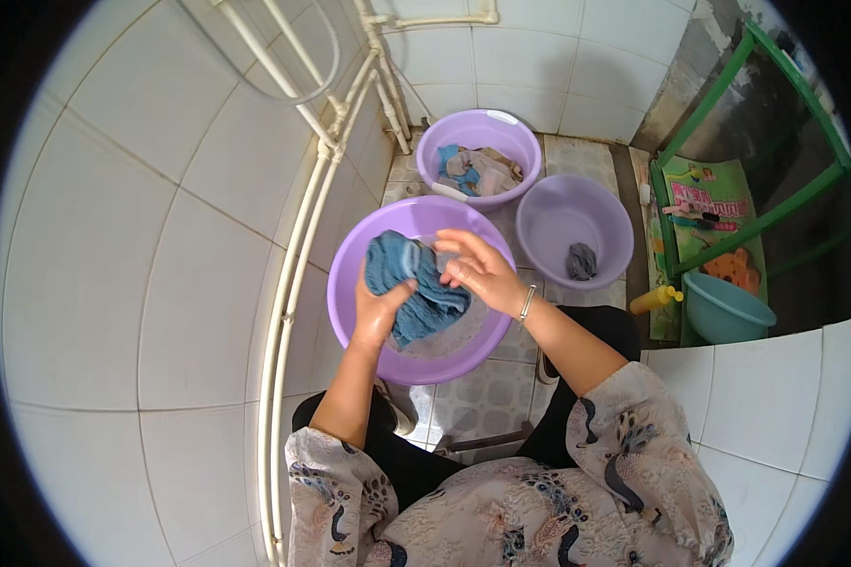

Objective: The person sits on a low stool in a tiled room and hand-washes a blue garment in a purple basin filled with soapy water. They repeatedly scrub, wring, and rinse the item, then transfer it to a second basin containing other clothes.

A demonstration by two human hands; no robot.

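A wet, dark blue cloth (416, 302), ribbed like a small towel, is bunched above a large purple basin (345, 326). My left hand (378, 307) grips its left side, thumb across the front. Beside its right edge is my right hand (482, 274), fingers bent but apart, with a bracelet on the wrist. Whether those fingertips touch the fabric is hard to see. Cloudy, sudsy water (444, 340) lies in the basin under the cloth.
Behind stands a purple basin (425, 142) of clothes (482, 170). To its right, a lilac basin (548, 222) holds a dark grey cloth (581, 262). White pipes (298, 274) run along the left wall. At right are a green metal frame (662, 227), yellow bottle (654, 300) and teal basin (728, 307).
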